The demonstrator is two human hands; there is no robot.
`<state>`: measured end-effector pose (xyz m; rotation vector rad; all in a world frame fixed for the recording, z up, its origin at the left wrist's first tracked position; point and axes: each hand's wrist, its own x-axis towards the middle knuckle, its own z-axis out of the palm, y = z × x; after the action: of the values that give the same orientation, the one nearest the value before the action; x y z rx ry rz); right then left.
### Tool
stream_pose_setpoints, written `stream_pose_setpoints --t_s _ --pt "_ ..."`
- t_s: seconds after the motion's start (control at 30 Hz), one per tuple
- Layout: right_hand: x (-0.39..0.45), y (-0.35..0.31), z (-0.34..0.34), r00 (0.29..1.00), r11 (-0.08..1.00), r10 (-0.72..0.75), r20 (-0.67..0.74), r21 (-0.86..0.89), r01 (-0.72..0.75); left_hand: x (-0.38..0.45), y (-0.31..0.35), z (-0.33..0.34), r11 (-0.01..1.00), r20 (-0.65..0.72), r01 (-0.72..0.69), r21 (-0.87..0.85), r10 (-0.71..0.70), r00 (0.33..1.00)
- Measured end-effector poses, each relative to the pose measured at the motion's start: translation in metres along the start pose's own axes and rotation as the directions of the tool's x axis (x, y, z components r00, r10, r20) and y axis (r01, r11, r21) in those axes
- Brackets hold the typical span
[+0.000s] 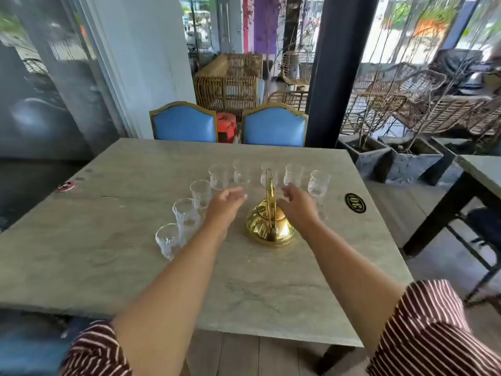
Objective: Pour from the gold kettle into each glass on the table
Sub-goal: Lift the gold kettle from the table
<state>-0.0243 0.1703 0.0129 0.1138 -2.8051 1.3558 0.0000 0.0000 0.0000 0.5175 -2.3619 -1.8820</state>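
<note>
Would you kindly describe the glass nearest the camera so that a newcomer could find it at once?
Start at the grey stone table with the gold kettle in its middle. Clear glasses curve around the kettle's far and left sides. The one you want ends that arc on the left, nearest the person and beside the left forearm; it looks shorter than the tall glass behind it.

Kettle (269, 226): gold, shiny, round and squat, standing upright on the worktop (108, 213); nobody holds it.
Kettle handle (269, 191): thin gold hoop, raised straight up over the body.
Glasses: eight can be counted, clear and patterned, all upright, set in an arc around the kettle's left and far sides.
Left run: nearest glass (168, 241), then (186, 217) and (200, 194), stepping away.
Far run: (218, 177), (241, 173), one partly behind the handle (264, 176), (293, 175), (319, 183).
Contents: none can be made out; the picture is blurred.
</note>
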Motion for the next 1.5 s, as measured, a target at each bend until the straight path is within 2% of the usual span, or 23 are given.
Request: stream_pose_setpoints --t_s 0.1,0.23,0.3,0.4,0.53,0.7,0.83,0.93,1.07,1.27,1.5 --pt "0.017 0.01 0.023 0.993 0.994 0.101 -0.058 0.055 -0.098 0.024 -0.023 0.018 0.995 0.005 0.09 0.051 -0.09 0.996" --pt "0.028 0.02 0.058 0.985 0.98 0.152 -0.08 0.145 -0.139 0.049 -0.059 0.037 0.986 0.059 0.161 -0.044 -0.158 0.986" --pt "0.03 0.023 0.067 0.975 0.966 0.19 -0.111 0.196 -0.166 0.054 -0.072 0.044 0.986 0.107 0.134 -0.101 -0.123 0.987" --pt "0.035 0.029 0.077 0.97 0.959 0.199 -0.141 0.232 -0.163 0.055 -0.082 0.05 0.989 0.151 0.118 -0.088 -0.104 0.983" --pt "0.037 0.03 0.083 0.969 0.951 0.186 -0.162 0.278 -0.136 0.06 -0.094 0.053 0.981 0.232 0.156 -0.116 -0.126 0.965" --pt "0.039 0.037 0.081 0.958 0.904 0.215 -0.193 0.409 -0.12 0.053 -0.095 0.065 0.97 0.253 0.167 -0.176 -0.12 0.96" --pt "0.04 0.041 0.067 0.954 0.841 0.259 -0.148 0.521 -0.147 0.052 -0.088 0.066 0.98 0.248 0.115 -0.165 -0.072 0.966" --pt "0.041 0.036 0.05 0.976 0.832 0.197 -0.095 0.543 -0.115 0.051 -0.085 0.062 0.994 0.275 0.054 -0.098 -0.025 0.961" --pt "0.036 0.027 0.028 0.996 0.816 0.09 -0.012 0.575 -0.066 0.042 -0.08 0.053 0.996 0.206 -0.082 0.035 0.073 0.976" --pt "0.02 0.004 0.022 0.985 0.853 -0.102 0.14 0.522 0.014 0.004 -0.084 0.039 0.986 0.169 -0.014 -0.163 0.042 0.985" --pt "-0.001 -0.019 0.049 0.935 0.918 -0.204 0.29 0.388 0.08 -0.048 -0.1 0.01 0.978 0.013 0.006 -0.208 -0.003 1.0"
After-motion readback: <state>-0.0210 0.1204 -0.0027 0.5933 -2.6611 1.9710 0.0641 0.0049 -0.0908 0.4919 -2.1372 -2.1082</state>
